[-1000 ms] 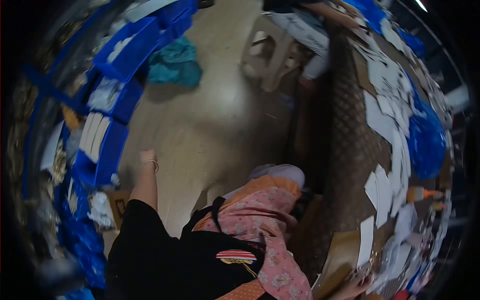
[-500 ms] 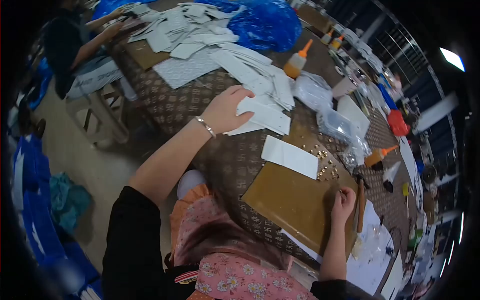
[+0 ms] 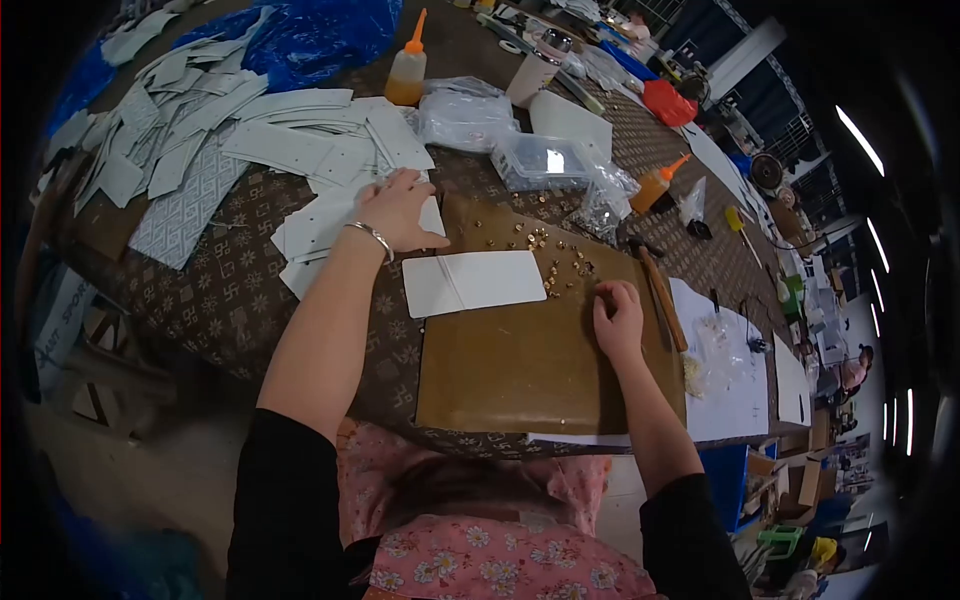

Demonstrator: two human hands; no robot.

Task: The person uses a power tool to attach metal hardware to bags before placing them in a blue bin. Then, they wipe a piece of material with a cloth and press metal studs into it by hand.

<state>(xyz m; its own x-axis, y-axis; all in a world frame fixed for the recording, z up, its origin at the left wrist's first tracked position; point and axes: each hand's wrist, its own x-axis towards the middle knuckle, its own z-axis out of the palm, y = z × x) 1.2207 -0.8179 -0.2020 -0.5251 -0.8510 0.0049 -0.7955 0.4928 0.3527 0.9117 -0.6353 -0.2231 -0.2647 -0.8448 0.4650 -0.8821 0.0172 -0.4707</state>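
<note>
My left hand [image 3: 402, 212], a bracelet at its wrist, rests on a stack of white strips [image 3: 310, 228] with its fingers apart and thumb stretched out. Just below it, a white rectangular piece [image 3: 500, 277] with a thin line across it lies over the upper left of the brown mat [image 3: 520, 370]. Small gold-coloured metal pieces [image 3: 540, 238] are scattered on the mat above and right of that piece. My right hand [image 3: 619, 316] sits low over the mat's right side, fingers curled in; whatever they hold, if anything, is hidden.
A hammer [image 3: 660, 298] lies along the mat's right edge. Farther back are a glue bottle [image 3: 406, 75], a clear plastic box [image 3: 540, 163], a second glue bottle [image 3: 655, 187] and a tumbler [image 3: 538, 68]. White offcuts [image 3: 180, 120] heap at the left by blue plastic [image 3: 320, 40].
The view has swung to the right. My left hand remains at the white strips, now with its fingers laid over them. My right hand stays curled beside the gold-coloured pieces.
</note>
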